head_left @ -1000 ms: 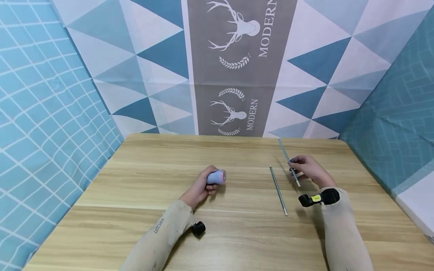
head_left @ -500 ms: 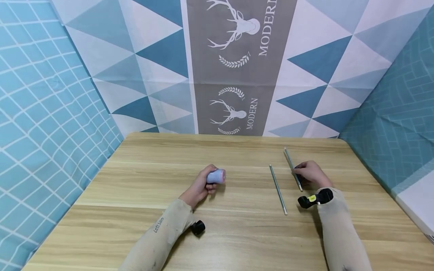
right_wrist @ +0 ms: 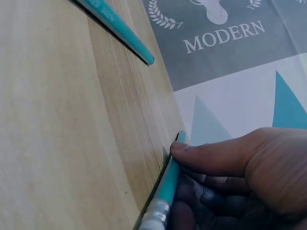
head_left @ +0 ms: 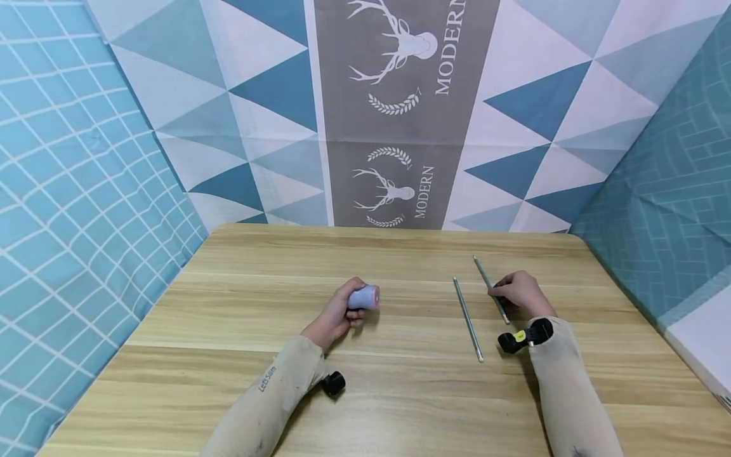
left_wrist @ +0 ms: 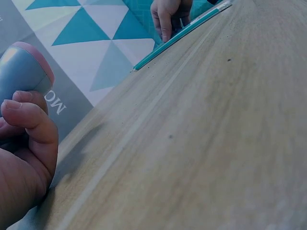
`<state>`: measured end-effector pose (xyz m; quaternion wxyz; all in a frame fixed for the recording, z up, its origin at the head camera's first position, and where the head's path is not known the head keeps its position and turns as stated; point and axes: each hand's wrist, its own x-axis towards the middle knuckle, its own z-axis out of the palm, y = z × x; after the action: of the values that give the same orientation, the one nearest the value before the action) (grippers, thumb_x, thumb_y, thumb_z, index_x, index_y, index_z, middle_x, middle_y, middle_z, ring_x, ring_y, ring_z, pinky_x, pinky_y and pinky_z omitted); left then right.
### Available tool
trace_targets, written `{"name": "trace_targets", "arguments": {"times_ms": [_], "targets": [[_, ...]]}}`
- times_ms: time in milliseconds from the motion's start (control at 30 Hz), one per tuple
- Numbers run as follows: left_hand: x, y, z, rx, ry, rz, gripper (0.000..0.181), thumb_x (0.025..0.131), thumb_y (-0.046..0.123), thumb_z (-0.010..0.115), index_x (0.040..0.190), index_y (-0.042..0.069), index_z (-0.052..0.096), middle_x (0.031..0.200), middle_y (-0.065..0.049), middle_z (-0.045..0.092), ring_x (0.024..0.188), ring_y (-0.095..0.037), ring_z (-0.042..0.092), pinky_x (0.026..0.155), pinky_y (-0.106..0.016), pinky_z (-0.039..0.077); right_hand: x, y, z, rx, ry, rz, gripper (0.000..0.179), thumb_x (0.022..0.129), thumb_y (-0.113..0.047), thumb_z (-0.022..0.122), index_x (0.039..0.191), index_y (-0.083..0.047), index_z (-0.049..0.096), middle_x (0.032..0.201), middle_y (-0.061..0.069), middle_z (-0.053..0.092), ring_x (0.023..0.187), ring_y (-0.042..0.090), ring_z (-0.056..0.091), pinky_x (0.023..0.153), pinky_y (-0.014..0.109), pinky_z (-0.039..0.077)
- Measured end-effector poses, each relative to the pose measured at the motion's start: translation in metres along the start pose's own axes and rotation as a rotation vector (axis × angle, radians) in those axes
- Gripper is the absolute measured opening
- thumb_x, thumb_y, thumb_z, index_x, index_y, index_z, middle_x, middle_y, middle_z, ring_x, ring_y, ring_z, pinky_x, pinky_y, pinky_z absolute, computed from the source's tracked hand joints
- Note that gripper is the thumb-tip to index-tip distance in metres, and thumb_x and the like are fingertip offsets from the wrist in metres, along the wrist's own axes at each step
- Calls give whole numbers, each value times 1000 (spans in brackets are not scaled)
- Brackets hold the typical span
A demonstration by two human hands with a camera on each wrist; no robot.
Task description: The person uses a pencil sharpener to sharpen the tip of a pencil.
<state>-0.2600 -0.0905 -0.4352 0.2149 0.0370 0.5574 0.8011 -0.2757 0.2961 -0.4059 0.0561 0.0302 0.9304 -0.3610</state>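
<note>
My left hand (head_left: 333, 322) grips a light blue cylinder with a pink end (head_left: 363, 298), held just above the middle of the table. In the left wrist view curled fingers (left_wrist: 36, 117) wrap it, and the pink end points up. On the right, my right hand (head_left: 522, 292) pinches a green pencil (right_wrist: 168, 184) between thumb and fingers, low at the tabletop. That pencil has a metal band and a white eraser at its near end. A second green pencil (head_left: 468, 320) lies on the table to its left, roughly parallel and a little nearer me.
The wooden table (head_left: 400, 406) reaches back to a patterned cloth wall (head_left: 388, 114). Blue tiled cloth (head_left: 74, 190) hangs on the left, and teal cloth (head_left: 668, 184) on the right. A white object (head_left: 705, 343) stands at the right edge.
My right hand has lowered the pencil to the tabletop, its far end coming down and towards me. The left hand with the cylinder and the other pencil have stayed in place.
</note>
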Motion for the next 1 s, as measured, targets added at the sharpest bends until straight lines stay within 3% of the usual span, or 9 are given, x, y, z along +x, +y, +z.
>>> {"name": "trace_targets", "arguments": {"times_ms": [200, 333, 600, 833, 1000], "targets": [[1, 0, -1, 13, 15, -7, 22, 91, 30, 46, 89, 11, 54, 64, 2, 50, 42, -2, 34, 42, -18, 27, 0, -1, -4, 22, -23, 5, 39, 90, -21, 70, 106, 14, 64, 81, 15, 66, 69, 21, 63, 61, 33, 54], [1, 0, -2, 9, 21, -11, 21, 92, 30, 46, 90, 11, 53, 65, 1, 50, 42, -2, 34, 42, -19, 27, -7, -10, -10, 71, -60, 14, 43, 94, -22, 66, 116, 14, 59, 89, 19, 66, 74, 24, 64, 65, 36, 57], [1, -1, -4, 0, 22, -3, 15, 92, 28, 46, 87, 15, 50, 65, 0, 50, 43, -3, 34, 43, -19, 25, -22, -42, -16, 168, -154, -82, 47, 96, -26, 65, 124, 11, 56, 97, 24, 64, 78, 28, 66, 65, 41, 59], [0, -1, -3, -13, 18, 6, 14, 92, 28, 46, 85, 17, 50, 66, 0, 50, 43, -3, 35, 42, -19, 25, -26, -53, 8, 62, -342, -49, 35, 93, -26, 68, 105, 7, 63, 81, 16, 66, 65, 25, 66, 58, 40, 58], [0, -2, -1, -7, 20, 9, 14, 91, 29, 47, 88, 15, 49, 67, -1, 49, 42, -3, 34, 42, -19, 25, -26, -51, 24, -35, -351, -13, 29, 89, -27, 73, 84, 1, 67, 67, 11, 65, 57, 21, 65, 53, 35, 57]]}}
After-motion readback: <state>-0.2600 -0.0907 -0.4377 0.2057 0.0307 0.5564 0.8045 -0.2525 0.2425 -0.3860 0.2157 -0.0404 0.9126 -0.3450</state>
